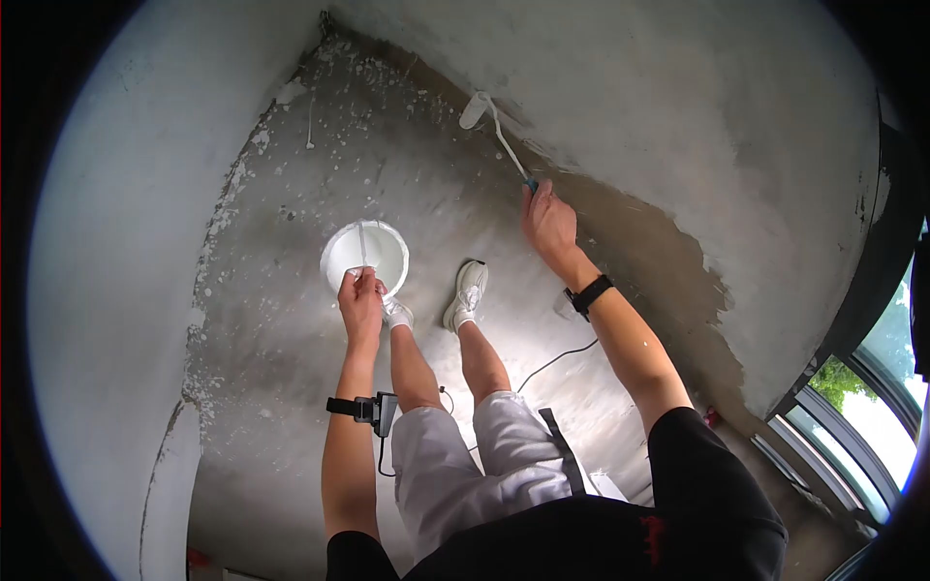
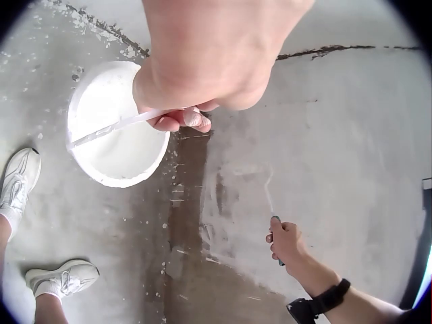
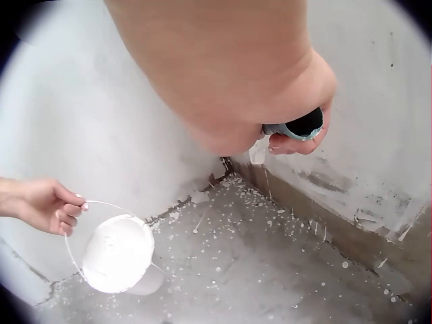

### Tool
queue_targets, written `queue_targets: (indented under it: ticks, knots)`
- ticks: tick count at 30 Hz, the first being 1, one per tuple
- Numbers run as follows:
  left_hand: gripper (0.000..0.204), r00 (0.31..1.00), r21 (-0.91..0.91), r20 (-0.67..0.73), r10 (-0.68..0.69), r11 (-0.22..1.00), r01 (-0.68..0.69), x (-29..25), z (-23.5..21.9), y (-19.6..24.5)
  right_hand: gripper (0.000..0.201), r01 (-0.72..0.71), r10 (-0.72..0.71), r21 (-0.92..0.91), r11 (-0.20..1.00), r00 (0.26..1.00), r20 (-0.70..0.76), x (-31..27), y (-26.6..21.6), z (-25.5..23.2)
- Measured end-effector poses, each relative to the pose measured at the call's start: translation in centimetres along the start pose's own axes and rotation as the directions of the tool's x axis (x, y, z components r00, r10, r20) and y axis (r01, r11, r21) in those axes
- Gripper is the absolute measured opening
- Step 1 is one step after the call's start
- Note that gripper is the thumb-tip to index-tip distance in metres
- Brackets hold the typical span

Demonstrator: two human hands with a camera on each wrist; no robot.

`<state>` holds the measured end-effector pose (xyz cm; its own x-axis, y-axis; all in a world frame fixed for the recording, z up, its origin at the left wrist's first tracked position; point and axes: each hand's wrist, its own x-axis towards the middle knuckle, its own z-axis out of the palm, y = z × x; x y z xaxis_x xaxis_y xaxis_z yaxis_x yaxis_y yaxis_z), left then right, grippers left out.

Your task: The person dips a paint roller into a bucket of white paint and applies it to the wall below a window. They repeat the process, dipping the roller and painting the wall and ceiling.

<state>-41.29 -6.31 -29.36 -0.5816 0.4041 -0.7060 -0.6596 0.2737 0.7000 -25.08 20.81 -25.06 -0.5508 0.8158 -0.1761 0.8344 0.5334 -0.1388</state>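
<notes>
My left hand [image 1: 360, 308] grips the thin handle of a white bucket [image 1: 389, 254], which hangs below the fingers. White paint coats the inside of the bucket [image 2: 111, 152], and the handle [image 2: 111, 128] crosses its mouth in the left wrist view. With fingers curled round its teal grip, my right hand [image 1: 550, 225] holds a paint roller [image 1: 475, 110]. The roller's white sleeve is up at the lower part of the wall, far from the bucket. In the right wrist view the hollow end of the roller's grip [image 3: 305, 127] sticks out of the fist.
The right-hand wall [image 1: 697, 126] is pale above with a bare brown strip along its foot. Paint splashes spot the concrete floor [image 1: 281, 320]. Another wall [image 1: 116, 223] rises at left. A dark cable [image 1: 557, 358] lies behind the white shoes [image 1: 467, 293]; a window [image 1: 852, 387] is at right.
</notes>
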Motion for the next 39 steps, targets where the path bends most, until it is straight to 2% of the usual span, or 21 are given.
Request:
queue_targets:
  ticks: [3,7,9,15,19,21,27,31,34,36,37,39]
  knots:
    - [0.012,0.999,0.003,-0.037,-0.019,1.000,0.020,0.4,-0.8,0.3,0.028,-0.016,0.014,-0.047,0.999,0.999,-0.050,2.9,0.1,2.7]
    - [0.012,0.998,0.013,-0.044,-0.035,0.999,0.035,0.6,-1.5,0.8,0.028,-0.071,0.068,-0.068,0.995,0.997,-0.046,6.1,0.1,5.5]
    - [0.012,0.999,0.023,-0.042,-0.028,0.999,0.029,1.0,-1.7,1.1,0.029,-0.078,0.063,-0.103,0.992,0.988,-0.140,7.7,0.3,7.1]
    - [0.013,1.000,0.012,-0.014,-0.003,1.000,0.003,1.0,-1.7,0.7,0.027,-0.195,0.195,-0.082,0.977,0.981,-0.012,9.3,-0.1,8.6]
    - [0.013,1.000,-0.019,-0.009,-0.001,1.000,0.001,1.0,-1.6,0.4,0.027,-0.228,0.228,-0.001,0.974,0.972,-0.056,7.3,0.1,9.1]
    - [0.013,1.000,-0.016,-0.012,-0.003,1.000,0.003,1.0,-1.6,0.3,0.027,-0.340,0.339,-0.028,0.940,0.940,-0.024,5.9,0.5,9.1]
    - [0.013,1.000,-0.024,-0.012,-0.002,1.000,0.002,0.9,-1.1,0.1,0.030,-0.478,0.476,-0.069,0.876,0.878,-0.049,-0.5,5.5,10.0]
    - [0.013,1.000,-0.004,-0.011,-0.026,1.000,0.026,0.6,-0.5,-0.1,0.029,-0.488,0.485,-0.099,0.867,0.873,-0.055,-3.7,7.8,8.7]
    - [0.014,1.000,0.008,-0.004,-0.009,1.000,0.009,0.5,-0.2,-1.0,0.028,-0.445,0.441,-0.145,0.884,0.895,-0.059,-4.3,8.4,7.8]
    - [0.014,1.000,-0.033,0.003,-0.012,0.999,0.012,0.5,0.0,-1.8,0.026,-0.327,0.321,-0.107,0.939,0.945,-0.070,-3.8,8.2,7.5]
    - [0.014,1.000,-0.066,0.011,-0.009,0.998,0.010,0.5,0.0,-2.0,0.026,-0.323,0.317,-0.109,0.940,0.946,-0.069,-3.1,7.5,7.2]
    - [0.014,1.000,-0.061,0.006,-0.008,0.998,0.009,0.4,0.0,-2.3,0.025,-0.252,0.248,-0.178,0.951,0.968,-0.044,-0.9,5.9,6.4]
